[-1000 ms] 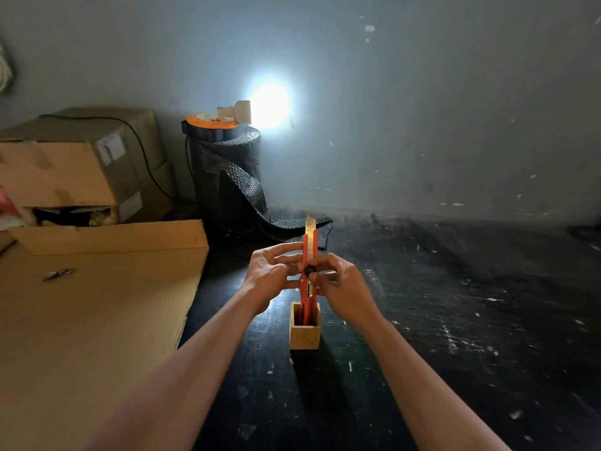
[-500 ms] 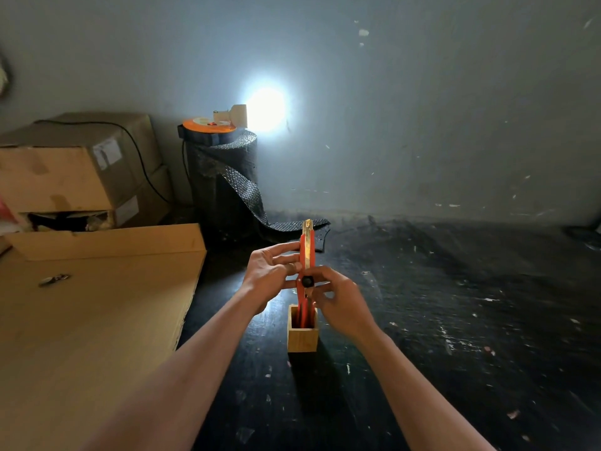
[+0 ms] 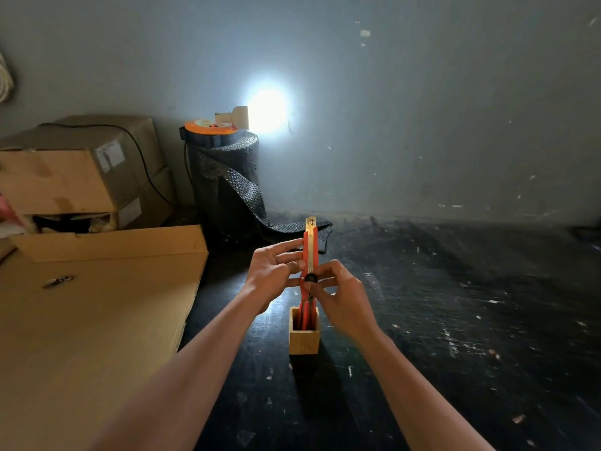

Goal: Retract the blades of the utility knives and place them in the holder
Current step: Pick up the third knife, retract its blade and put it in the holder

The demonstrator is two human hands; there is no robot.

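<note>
- Red utility knife (image 3: 307,255) held upright just above the wooden holder (image 3: 303,340) on the dark table (image 3: 455,320).
- Left hand (image 3: 271,275) pinches the knife body from the side.
- Right hand (image 3: 341,296) grips it lower, thumb at the black slider (image 3: 311,278).
- More red handles stand inside the holder.

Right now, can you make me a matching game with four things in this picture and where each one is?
Things:
1. utility knife
2. wooden holder
3. orange reel
4. cardboard sheet

Places:
A. on top of the black roll
B. lying flat at the left
C. held upright in both hands
D. standing on the dark floor, below the hands

Pairs: 1-C, 2-D, 3-A, 4-B
</note>
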